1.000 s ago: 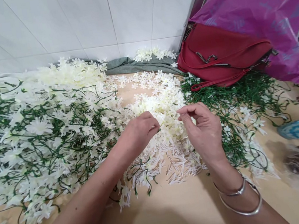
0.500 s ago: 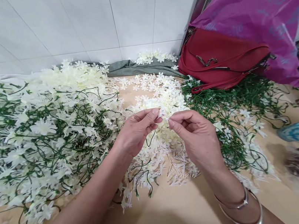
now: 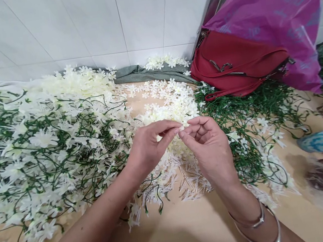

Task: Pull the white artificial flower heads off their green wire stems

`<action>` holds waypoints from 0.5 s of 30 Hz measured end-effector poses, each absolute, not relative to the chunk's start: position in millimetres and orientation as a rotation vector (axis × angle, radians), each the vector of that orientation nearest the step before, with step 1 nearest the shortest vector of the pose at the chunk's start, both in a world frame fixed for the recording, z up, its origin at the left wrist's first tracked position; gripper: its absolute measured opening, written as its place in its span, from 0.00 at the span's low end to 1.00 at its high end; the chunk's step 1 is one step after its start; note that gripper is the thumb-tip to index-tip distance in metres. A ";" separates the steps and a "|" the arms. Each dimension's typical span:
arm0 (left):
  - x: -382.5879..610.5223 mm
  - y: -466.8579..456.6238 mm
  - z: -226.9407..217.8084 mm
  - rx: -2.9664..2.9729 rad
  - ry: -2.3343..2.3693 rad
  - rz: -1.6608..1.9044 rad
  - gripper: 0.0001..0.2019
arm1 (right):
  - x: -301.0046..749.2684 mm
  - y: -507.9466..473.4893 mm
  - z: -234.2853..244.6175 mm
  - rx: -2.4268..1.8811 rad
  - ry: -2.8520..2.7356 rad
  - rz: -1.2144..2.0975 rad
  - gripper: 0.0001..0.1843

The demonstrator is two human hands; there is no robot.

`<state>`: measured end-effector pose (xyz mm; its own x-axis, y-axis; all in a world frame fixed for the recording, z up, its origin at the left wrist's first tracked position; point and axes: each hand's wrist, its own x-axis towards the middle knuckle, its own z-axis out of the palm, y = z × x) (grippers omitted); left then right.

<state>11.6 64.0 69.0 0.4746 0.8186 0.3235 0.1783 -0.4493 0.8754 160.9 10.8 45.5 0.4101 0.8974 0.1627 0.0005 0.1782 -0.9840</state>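
My left hand (image 3: pixel 149 145) and my right hand (image 3: pixel 208 150) meet fingertip to fingertip above a heap of loose cream fabric blossoms (image 3: pixel 173 99). Both pinch one small white flower piece (image 3: pixel 182 127) between thumb and fingers. A thin green stem curves down under my left hand. Below the hands lies a scatter of small white stamen pieces (image 3: pixel 188 177). My right wrist wears two silver bangles (image 3: pixel 256 224).
A big mass of finished white-flowered green vines (image 3: pixel 40 147) fills the left. Bare green stems (image 3: pixel 249 124) lie at right, below a red handbag (image 3: pixel 238 65) and a purple plastic bag (image 3: pixel 278 10). A grey-green cloth (image 3: pixel 142 73) lies by the tiled wall. Tan tabletop (image 3: pixel 181 231) shows in front.
The two hands have come together from a small gap and now pinch the same flower piece; my right hand shifted left and slightly down.
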 end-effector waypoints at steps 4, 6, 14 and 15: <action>13.3 57.1 71.2 2.075 0.832 0.980 0.10 | 160.7 11.4 46.3 -1.206 -0.850 0.762 0.17; 15.3 55.7 70.4 1.991 0.854 0.963 0.11 | 161.1 11.4 46.1 -1.183 -0.826 0.781 0.16; 14.5 55.4 68.8 2.084 0.914 0.921 0.11 | 162.3 13.8 40.0 -1.180 -0.862 0.866 0.19; 14.2 55.0 68.5 2.139 0.932 0.915 0.12 | 162.9 14.3 38.8 -1.193 -0.894 0.863 0.19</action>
<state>14.2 55.0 68.5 0.5094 0.7898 0.3418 0.3561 -0.5550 0.7517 162.9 14.3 38.8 0.4006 0.9092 0.1135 -0.0813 0.1587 -0.9840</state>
